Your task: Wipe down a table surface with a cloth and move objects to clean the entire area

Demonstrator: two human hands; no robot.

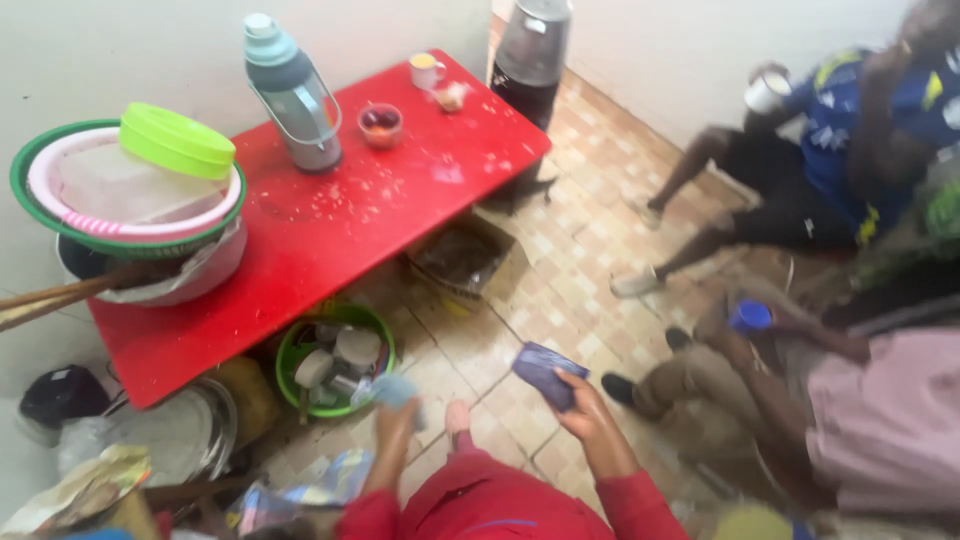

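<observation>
Left hand (398,398) grip closed round a pale blue cloth-like thing (396,388), just right of the green basin of cups (300,345) under the red table (330,220). Right hand (580,400) grip holds a dark purple pouch (543,372), long axis slanting down-right, well apart from the left hand.

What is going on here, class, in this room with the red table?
A person in red sleeves looks down at a tiled floor. Their right hand holds a dark blue cup; their left hand holds a pale blue thing, too blurred to name, above a green basin of cups. Beside them a red table bears a flask and stacked bowls. Other people sit opposite with cups.
</observation>
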